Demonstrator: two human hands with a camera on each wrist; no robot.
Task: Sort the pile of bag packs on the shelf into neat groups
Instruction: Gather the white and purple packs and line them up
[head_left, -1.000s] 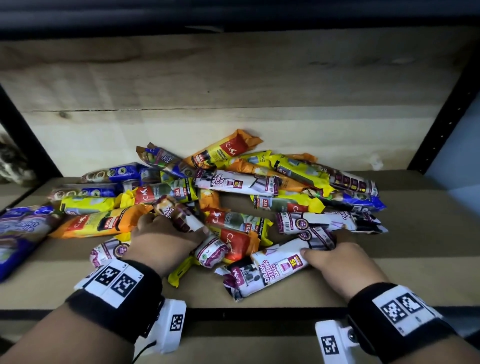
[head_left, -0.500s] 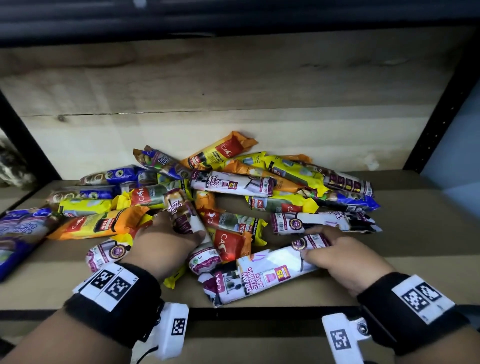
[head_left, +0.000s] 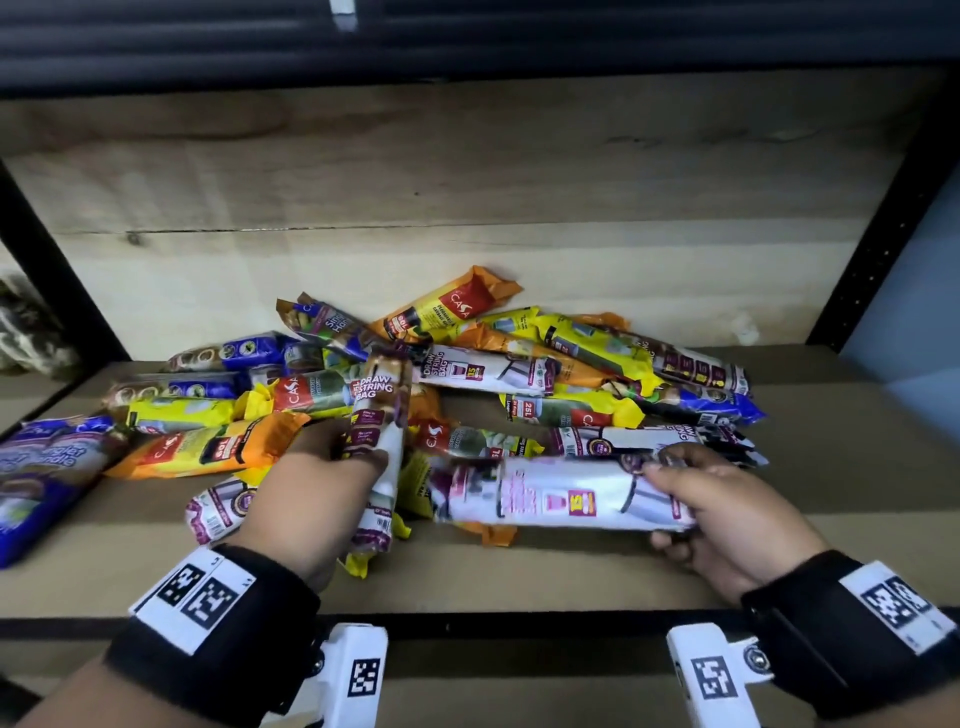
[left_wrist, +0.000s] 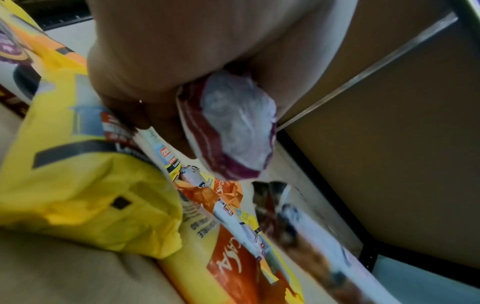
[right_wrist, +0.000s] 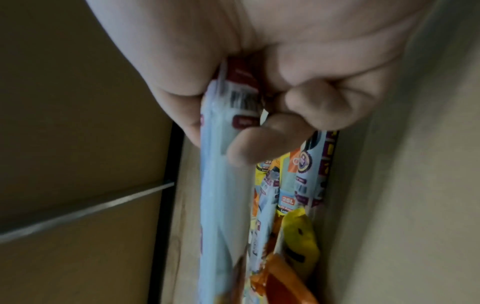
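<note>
A pile of bag packs (head_left: 467, 379) in yellow, orange, blue and white wrappers lies across the middle of the wooden shelf (head_left: 519, 577). My left hand (head_left: 322, 478) grips a white-and-purple drawstring bag pack (head_left: 382, 441) and holds it raised, pointing away from me; its crumpled end (left_wrist: 233, 127) shows below the palm in the left wrist view. My right hand (head_left: 711, 499) grips the right end of a second white drawstring pack (head_left: 561, 501), held level and crosswise above the shelf's front; my right fingers (right_wrist: 262, 144) curl round that pack (right_wrist: 221, 195).
A large blue pack (head_left: 36, 478) lies at the shelf's left edge. Black uprights (head_left: 883, 218) frame both sides and a pale wooden back wall (head_left: 467, 166) stands behind the pile. Bare shelf board shows at the front and far right.
Both hands have lifted their white packs off the pile. The left pack has swung to point away from me; the right pack has risen and turned level, crosswise.
</note>
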